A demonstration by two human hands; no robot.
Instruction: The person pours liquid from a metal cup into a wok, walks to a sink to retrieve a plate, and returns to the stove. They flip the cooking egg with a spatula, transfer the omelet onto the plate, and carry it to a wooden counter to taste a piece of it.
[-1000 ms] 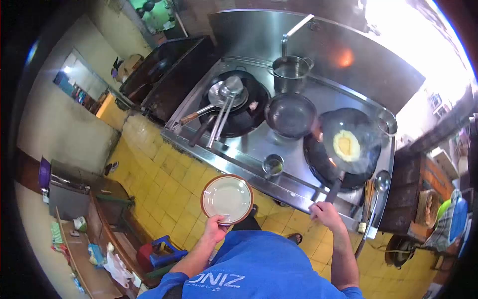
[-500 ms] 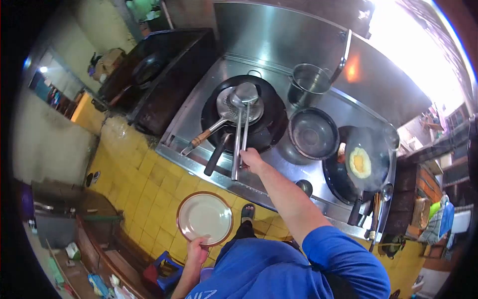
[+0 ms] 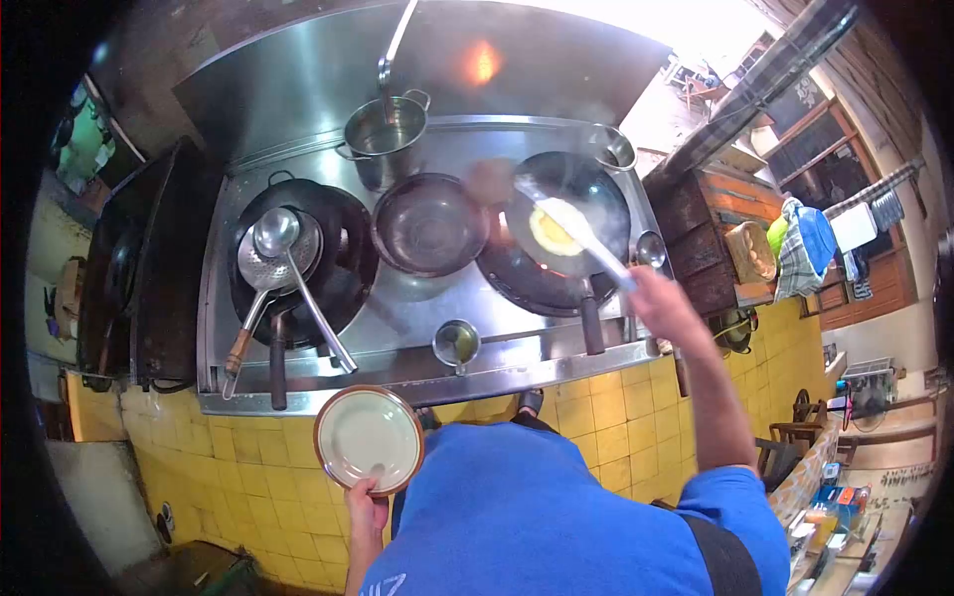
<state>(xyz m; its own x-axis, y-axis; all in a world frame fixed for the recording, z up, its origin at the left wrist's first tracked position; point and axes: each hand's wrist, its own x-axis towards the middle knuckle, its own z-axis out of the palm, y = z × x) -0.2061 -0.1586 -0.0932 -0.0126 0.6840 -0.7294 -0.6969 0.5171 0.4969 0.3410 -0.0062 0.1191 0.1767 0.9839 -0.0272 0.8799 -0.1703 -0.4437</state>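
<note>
reaching forward over the stove, your right hand [image 3: 661, 303] is closed around the handle of a metal spatula [image 3: 571, 226], its blurred blade over the yellow egg [image 3: 549, 230] in the dark wok [image 3: 561, 233] on the right burner. your left hand [image 3: 366, 505], held low near your body, pinches the near rim of a round pale plate [image 3: 369, 439] with a brown edge, level above the yellow tiled floor.

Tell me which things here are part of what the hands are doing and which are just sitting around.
In use:
right hand gripping the spatula
egg in the wok
left hand holding the plate

Lying about:
ladle
strainer
empty pan
steel pot
small cup
</note>
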